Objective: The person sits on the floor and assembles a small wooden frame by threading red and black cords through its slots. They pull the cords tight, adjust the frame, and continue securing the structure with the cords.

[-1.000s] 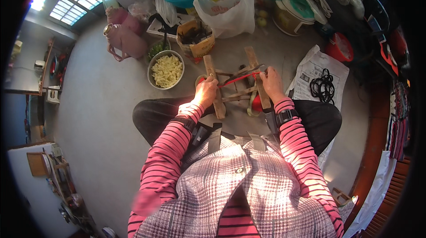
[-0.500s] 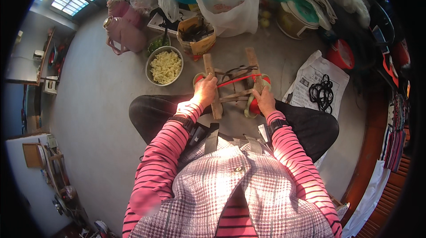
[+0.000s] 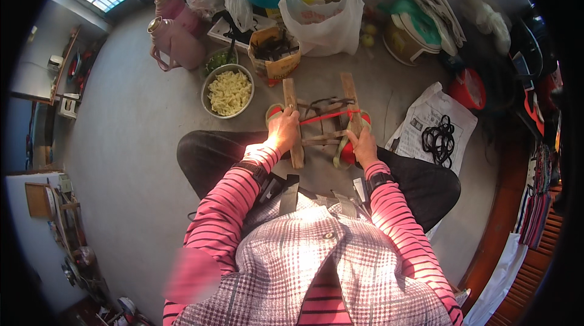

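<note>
Your left hand (image 3: pixel 283 130) stays curled over the left bar (image 3: pixel 289 92) of the wooden frame (image 3: pixel 297 154), apparently pinching the red strap (image 3: pixel 322 118), though that contact is partly hidden. The strap crosses to the middle of the right bar (image 3: pixel 349 90). Your right hand (image 3: pixel 364 145), earlier at the strap, now grips that bar closer to its near end.

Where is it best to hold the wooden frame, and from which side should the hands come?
Grip the wooden frame by its two long bars, left hand and right hand each from the outer side. The bars are straight, narrow and set apart, so a closed hand should fit them; crosspieces and a red strap between them would probably hinder an inside grip.
</note>
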Demonstrator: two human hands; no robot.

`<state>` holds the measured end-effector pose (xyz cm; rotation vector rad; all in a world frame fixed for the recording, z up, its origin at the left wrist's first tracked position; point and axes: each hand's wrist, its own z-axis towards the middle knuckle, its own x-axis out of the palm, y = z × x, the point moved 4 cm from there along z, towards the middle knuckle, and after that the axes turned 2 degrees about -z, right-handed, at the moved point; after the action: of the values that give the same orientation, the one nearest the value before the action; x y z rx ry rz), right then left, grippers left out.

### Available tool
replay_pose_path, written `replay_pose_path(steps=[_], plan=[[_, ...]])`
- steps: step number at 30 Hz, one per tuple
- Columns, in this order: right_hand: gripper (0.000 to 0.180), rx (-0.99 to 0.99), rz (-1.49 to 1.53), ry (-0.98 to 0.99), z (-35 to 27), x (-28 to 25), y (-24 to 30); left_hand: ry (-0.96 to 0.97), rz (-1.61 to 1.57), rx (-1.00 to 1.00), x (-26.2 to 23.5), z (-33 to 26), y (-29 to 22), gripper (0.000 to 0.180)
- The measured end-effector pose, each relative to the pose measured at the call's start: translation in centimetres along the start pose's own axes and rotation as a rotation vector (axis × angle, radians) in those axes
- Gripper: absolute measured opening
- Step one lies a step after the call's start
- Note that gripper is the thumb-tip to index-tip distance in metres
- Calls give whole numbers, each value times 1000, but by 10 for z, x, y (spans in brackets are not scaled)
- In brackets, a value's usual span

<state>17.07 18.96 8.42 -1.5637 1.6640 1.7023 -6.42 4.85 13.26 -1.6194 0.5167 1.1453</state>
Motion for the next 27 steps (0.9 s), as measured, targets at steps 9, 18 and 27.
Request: replay_pose_path(steps=[9,18,27], plan=[[56,-42,-33,-57,-2,-1,2,-76,-43,142,5,2,6,12],[54,20,-238,-69,-7,-11,19,-59,-196,67,5,7,12,13],[37,-587,-317,54,-16,8,78,-37,-41,98,13,11,8,5]])
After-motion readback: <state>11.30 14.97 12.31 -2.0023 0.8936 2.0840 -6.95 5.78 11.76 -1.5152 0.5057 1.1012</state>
